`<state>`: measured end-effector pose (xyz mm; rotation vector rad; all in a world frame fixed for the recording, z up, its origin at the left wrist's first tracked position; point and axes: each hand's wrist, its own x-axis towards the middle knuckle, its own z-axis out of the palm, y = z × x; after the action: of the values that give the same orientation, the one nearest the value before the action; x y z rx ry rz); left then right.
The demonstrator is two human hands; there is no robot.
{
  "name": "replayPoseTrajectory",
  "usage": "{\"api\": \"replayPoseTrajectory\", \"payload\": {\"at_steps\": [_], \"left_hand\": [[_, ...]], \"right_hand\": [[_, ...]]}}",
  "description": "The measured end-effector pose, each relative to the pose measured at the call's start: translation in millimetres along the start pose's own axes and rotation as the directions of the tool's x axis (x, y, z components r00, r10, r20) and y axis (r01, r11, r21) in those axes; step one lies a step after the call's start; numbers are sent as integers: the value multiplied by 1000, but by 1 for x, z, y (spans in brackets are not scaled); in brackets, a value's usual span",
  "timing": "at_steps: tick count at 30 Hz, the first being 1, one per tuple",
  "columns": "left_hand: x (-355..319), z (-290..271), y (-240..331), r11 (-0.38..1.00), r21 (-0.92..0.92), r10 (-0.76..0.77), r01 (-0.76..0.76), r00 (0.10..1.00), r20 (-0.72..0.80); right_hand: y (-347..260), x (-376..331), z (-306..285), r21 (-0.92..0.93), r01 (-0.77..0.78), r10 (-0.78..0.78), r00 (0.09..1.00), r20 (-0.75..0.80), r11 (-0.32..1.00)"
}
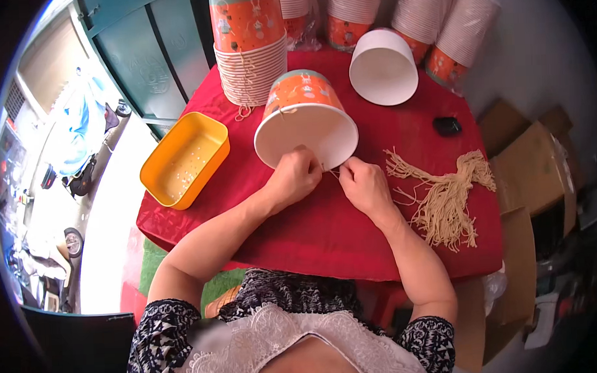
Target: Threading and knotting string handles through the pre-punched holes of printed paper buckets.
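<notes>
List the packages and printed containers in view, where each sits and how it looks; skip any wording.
Paper bucket: on its side at both hands, orange printed band, white inside.
Stack of buckets: table's far left, orange and teal print.
White bucket: far centre, on its side.
Wrapped bucket stacks: far edge, white and orange.
Cardboard boxes: right of table, brown.

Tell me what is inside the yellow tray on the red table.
The yellow tray holds many small pale bits scattered over its floor; they are too small to identify. Its near wall hides a strip of the floor. Neither the left hand nor the right hand touches it.
</notes>
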<state>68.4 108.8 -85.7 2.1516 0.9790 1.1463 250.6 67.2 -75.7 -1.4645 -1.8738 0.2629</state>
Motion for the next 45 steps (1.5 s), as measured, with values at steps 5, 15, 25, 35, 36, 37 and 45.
{"api": "replayPoseTrajectory", "payload": {"at_steps": [5, 15, 25, 35, 36, 37, 45], "left_hand": [[0, -6, -1, 1000, -8, 9, -9, 995, 96], [1, -65, 46, 945, -282, 87, 166, 703, 706], [15, -118, 56, 760, -547, -364, 350, 927, 87], [43, -75, 90, 626, -750, -121, 215, 976, 178], [44, -72, 91, 626, -749, -124, 215, 977, 176], [44, -70, 91, 578, -784, -150, 229, 973, 173], [65, -58, 83, 628, -772, -226, 95, 972, -65]], "right_hand": [[-5, 6, -6, 121, -68, 73, 996, -43, 990], [9, 16, -8, 433, -151, 229, 964, -134, 888], [25, 16, -16, 725, -32, 305, 919, -249, 688], [18, 11, -32, 259, 301, -135, 850, -509, 918], [19, 12, -32, 269, 273, -109, 861, -497, 924], [19, 14, -31, 272, 273, -109, 862, -495, 923], [0, 4, -45, 452, 113, 82, 917, -389, 885]]}}
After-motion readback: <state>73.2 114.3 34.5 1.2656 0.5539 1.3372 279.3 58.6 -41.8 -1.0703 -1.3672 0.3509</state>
